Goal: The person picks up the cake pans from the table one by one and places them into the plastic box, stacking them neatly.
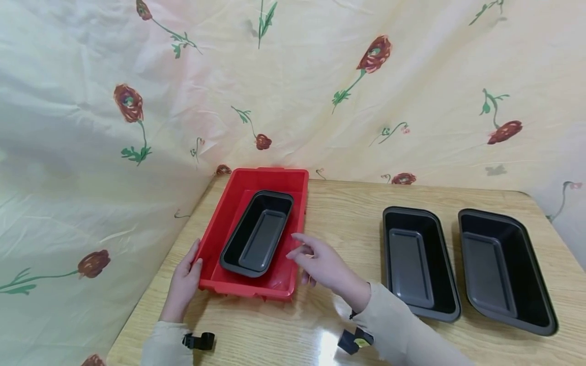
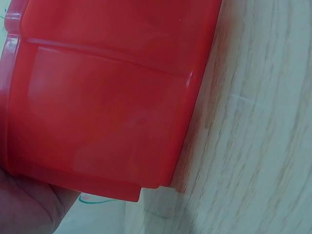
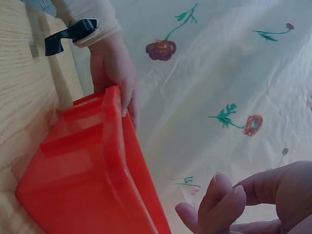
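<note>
A red plastic tray (image 1: 220, 244) stands on the table at left of centre in the head view, with a dark loaf pan (image 1: 263, 239) lying inside it. My left hand (image 1: 182, 284) grips the tray's rim near its front left corner, thumb over the edge. The left wrist view shows the tray's outer wall (image 2: 107, 107) with part of that hand (image 2: 29, 204) at the lower left. Close to the tray's right rim is my right hand (image 1: 327, 267), its fingers loosely bent and holding nothing. In the right wrist view those fingers (image 3: 219, 207) are apart from the tray (image 3: 78, 180).
Two more dark loaf pans, one nearer (image 1: 414, 259) and one farther right (image 1: 499, 269), stand side by side on the wooden table (image 1: 343, 218). A flower-patterned cloth (image 1: 297, 91) hangs behind the table and along its left side.
</note>
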The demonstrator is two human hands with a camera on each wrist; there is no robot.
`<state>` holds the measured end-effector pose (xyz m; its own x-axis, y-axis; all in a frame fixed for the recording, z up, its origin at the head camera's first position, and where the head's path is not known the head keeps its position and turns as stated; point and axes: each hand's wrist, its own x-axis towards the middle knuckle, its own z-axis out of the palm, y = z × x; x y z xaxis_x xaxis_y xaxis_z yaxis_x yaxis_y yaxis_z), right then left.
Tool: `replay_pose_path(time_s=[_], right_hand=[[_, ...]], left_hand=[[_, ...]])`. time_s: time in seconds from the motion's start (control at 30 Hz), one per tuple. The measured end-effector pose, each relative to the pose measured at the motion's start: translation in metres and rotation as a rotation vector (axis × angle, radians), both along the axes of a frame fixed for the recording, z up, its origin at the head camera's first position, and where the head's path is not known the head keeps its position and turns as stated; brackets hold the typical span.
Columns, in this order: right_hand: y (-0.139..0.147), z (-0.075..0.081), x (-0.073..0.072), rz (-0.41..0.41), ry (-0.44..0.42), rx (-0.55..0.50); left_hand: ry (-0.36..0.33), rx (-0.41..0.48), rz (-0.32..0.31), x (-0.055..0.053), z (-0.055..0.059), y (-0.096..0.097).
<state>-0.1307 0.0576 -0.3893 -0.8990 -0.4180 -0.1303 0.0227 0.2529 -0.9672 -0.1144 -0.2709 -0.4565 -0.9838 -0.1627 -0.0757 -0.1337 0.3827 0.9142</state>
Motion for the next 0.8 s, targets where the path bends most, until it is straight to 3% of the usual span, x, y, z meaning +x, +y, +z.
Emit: replay_pose_path(time_s=[0.4,0.8], right_hand=[[0.028,0.011,0.0,-0.04,-0.006,-0.034],[0.045,0.009,0.003,-0.065,0.003,-0.022]], left_hand=[[0.006,0.003,-0.01,0.0,0.0,-0.001],[0.008,0.006,-0.006,0.0,-0.001,0.0]])
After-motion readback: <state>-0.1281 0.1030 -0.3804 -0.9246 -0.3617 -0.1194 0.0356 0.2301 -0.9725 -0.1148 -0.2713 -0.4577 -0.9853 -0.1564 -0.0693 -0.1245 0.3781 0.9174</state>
